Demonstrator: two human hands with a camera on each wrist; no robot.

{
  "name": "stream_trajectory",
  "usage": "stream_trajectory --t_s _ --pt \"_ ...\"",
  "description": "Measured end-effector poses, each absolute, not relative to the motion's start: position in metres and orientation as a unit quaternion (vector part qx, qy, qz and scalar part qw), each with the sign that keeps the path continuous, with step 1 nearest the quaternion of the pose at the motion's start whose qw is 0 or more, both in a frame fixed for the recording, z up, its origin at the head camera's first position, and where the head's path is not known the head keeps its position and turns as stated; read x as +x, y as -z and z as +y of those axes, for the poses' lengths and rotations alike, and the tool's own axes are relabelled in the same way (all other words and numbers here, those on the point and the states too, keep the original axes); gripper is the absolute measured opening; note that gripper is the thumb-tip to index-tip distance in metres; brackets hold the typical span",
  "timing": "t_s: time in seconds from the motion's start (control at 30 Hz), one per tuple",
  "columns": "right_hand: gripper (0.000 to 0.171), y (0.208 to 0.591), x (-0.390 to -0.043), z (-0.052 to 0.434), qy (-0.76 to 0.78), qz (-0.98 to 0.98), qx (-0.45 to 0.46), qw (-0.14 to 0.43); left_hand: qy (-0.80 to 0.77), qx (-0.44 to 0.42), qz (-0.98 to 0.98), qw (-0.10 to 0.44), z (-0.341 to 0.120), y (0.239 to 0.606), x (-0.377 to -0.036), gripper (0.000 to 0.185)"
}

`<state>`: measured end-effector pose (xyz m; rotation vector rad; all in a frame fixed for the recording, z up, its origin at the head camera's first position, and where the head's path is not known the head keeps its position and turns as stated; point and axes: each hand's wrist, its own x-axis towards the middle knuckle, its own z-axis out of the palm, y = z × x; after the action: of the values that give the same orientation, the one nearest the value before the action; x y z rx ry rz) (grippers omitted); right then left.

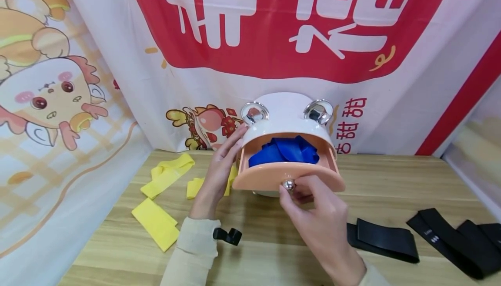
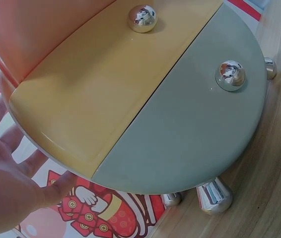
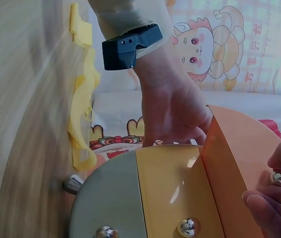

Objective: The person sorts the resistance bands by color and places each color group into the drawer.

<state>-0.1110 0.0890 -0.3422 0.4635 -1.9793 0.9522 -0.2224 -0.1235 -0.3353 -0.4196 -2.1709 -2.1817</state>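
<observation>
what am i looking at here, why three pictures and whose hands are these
A person wears three cameras: one on the head, one on each wrist. The head view shows a wooden table with a small round drawer chest. The left hand rests flat against its side. The right hand pinches the silver knob of the open top drawer, which holds blue bands. Yellow bands lie to the left, black bands to the right. The wrist views show the chest's lower drawers close up.

**Top drawer open on round cabinet**

A small half-round drawer cabinet [image 1: 287, 116] stands mid-table, its peach top drawer [image 1: 288, 176] pulled out toward the near side, a blue band [image 1: 285, 150] bunched inside, a silver knob [image 1: 288, 185] on its front.
</observation>
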Motion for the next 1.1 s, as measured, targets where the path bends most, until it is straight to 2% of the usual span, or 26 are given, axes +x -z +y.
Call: stream_trajectory --t_s 0.23,0.47,0.9,1.1 --pt "0.021 0.342 -0.129 0.087 -0.375 -0.773 0.198 0.472 0.704 -0.142 -0.696 0.02 -0.123 0.336 -0.222 0.041" --pt "0.015 0.342 -0.144 0.085 -0.381 -0.778 0.195 0.461 0.713 -0.14 -0.687 0.015 -0.124 0.337 -0.223 0.042" --pt "0.016 0.341 -0.175 0.082 -0.402 -0.773 0.172 0.459 0.717 -0.136 -0.684 0.014 -0.123 0.338 -0.223 0.041" --pt "0.016 0.341 -0.181 0.082 -0.402 -0.782 0.163 0.446 0.721 -0.129 -0.68 0.013 -0.125 0.349 -0.234 0.042"
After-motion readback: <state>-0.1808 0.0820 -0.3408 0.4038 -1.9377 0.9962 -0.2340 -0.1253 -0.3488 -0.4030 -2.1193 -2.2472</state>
